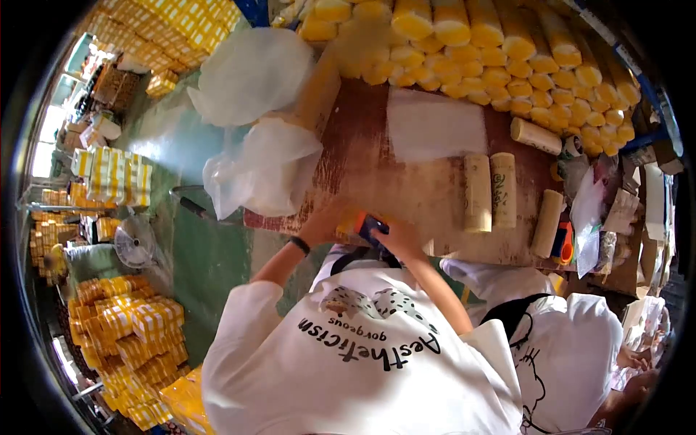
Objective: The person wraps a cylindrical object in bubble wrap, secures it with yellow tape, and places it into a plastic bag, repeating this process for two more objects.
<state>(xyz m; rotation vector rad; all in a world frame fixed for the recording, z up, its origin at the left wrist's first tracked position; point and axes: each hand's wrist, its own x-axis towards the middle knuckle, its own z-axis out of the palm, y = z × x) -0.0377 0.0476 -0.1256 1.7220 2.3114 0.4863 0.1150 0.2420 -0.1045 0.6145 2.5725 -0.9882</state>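
At the front edge of the worktable [348,170], my right hand [400,238] is closed around a tape dispenser [372,228] with a dark blue body and an orange end. My left hand [330,220], below a black wristband, is close beside the orange end; its fingers are shaded and blurred, so I cannot tell whether they grip it. Just beyond my left hand, a crumpled translucent plastic bag [264,170] hangs over the table's left edge. Two pale printed rolls [477,193] stand side by side to the right of my hands.
Many yellow-ended wrapped rolls [486,54] are stacked along the back. A white sheet [437,125] lies mid-table. Another person in a white shirt [573,355] is close on my right. A second tape dispenser [562,243] sits at the table's right. Yellow-and-white packages [134,326] are piled at left.
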